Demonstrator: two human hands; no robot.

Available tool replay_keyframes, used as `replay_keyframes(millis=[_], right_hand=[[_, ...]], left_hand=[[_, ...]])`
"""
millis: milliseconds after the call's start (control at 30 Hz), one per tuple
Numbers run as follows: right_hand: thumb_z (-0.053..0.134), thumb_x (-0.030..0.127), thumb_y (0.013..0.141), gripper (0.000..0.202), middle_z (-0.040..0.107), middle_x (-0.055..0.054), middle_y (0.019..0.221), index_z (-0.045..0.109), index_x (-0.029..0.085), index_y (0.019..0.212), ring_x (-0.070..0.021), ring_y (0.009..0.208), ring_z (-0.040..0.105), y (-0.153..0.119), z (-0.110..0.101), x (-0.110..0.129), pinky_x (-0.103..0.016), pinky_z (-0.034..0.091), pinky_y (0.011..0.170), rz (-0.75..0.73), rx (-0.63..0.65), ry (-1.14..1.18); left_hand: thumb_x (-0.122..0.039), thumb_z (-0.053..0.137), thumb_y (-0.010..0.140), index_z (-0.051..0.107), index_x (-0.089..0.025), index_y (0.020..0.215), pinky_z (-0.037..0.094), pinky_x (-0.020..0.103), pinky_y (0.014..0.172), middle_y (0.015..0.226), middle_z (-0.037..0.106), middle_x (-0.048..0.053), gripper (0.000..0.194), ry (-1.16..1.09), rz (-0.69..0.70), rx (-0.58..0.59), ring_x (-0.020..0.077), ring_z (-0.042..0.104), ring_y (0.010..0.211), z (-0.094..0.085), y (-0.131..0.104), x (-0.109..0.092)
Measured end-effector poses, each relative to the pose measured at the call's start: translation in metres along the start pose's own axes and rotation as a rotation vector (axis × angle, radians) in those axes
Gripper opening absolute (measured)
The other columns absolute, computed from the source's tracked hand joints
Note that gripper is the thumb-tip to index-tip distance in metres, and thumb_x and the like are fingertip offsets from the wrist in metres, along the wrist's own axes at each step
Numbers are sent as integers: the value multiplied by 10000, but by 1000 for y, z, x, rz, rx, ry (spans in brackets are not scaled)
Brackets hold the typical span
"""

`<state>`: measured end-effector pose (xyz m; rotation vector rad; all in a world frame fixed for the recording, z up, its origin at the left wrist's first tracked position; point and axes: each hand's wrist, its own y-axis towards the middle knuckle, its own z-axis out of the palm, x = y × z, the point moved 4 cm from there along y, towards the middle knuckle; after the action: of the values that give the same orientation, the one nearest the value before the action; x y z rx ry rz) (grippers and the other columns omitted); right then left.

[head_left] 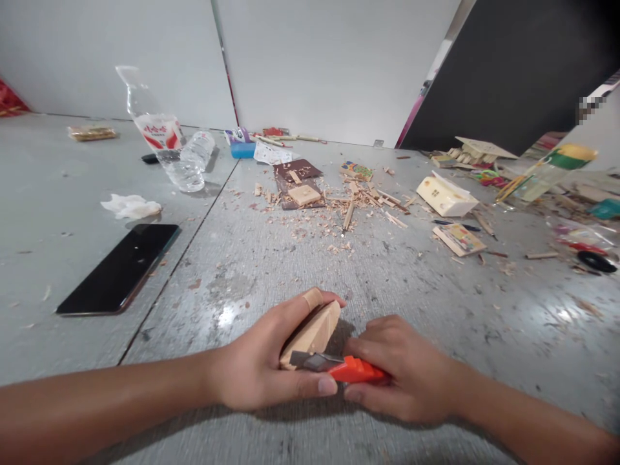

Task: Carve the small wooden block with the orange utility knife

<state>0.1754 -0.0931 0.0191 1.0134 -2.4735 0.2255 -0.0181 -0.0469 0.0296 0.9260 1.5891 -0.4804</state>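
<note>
A pale wooden block [314, 336], with a pointed far end and cut faces, lies in my left hand [264, 361], whose fingers wrap its far left side. A bandage circles one finger of that hand. My right hand [404, 371] is closed round an orange utility knife [361, 370]. The knife's dark blade points left and rests against the near end of the block. My left thumb lies just below the blade and the knife's front end, its tip close to my right hand.
A black phone [121, 268] lies at left, near a crumpled tissue [130, 206] and a clear bottle [162, 139]. Wood shavings surround a brown sheet [298, 169] and a carving tool [348, 216] farther back. A small cream house-shaped box [445, 196] stands at right.
</note>
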Motion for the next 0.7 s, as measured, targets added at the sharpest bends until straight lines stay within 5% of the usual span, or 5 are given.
replay_keyframes(millis=[700], right_hand=[[462, 545, 1047, 429, 657, -13, 694, 674, 198, 910, -177, 618, 565, 0, -2, 1, -331, 334, 654, -17, 11, -33]], left_hand=[[-511, 783, 881, 471, -209, 1406, 494, 347, 807, 1132, 618, 86, 681, 18, 2, 33, 239, 584, 948, -1, 0, 1]])
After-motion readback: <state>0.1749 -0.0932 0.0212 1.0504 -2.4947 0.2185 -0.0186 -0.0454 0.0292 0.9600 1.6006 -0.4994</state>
